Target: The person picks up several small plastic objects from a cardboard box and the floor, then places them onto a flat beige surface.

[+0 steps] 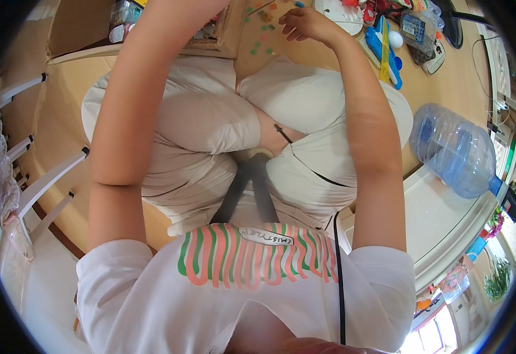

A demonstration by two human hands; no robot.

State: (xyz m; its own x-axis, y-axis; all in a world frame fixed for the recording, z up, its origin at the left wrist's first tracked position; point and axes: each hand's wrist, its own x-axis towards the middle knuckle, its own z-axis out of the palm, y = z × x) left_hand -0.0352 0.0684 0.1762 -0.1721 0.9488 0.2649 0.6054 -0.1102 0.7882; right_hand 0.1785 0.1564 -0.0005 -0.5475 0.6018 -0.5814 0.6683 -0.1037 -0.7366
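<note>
Scattered on the wood-toned floor (314,54), just left of the right grip (308,26): small coloured pieces (264,37), green, pink and orange, seemingly flat. Probably very light, thin and easily nudged aside; stiff or soft, cannot tell. Best taken singly by the rim, pinched between thumb and fingertip, perhaps after tipping up one edge.

Right grip: loosely bent, fairly wide, with gaps between the fingers and nothing visible in hold, though partly hidden underneath. Left grip: past the upper edge of the view, so cannot tell whether wide, narrow or holding.

Just beyond the right grip, a small blue thing (299,3). Just to its right, a round white thing (336,19). Farther right, a blue plastic thing (376,41) with a yellow strip (384,59) across it, and near that a white ball (395,39). Left of the right grip, past the pieces, an open cardboard box (229,44). Well apart, to the right and nearer the body, a large clear bottle (453,147) on its side.
</note>
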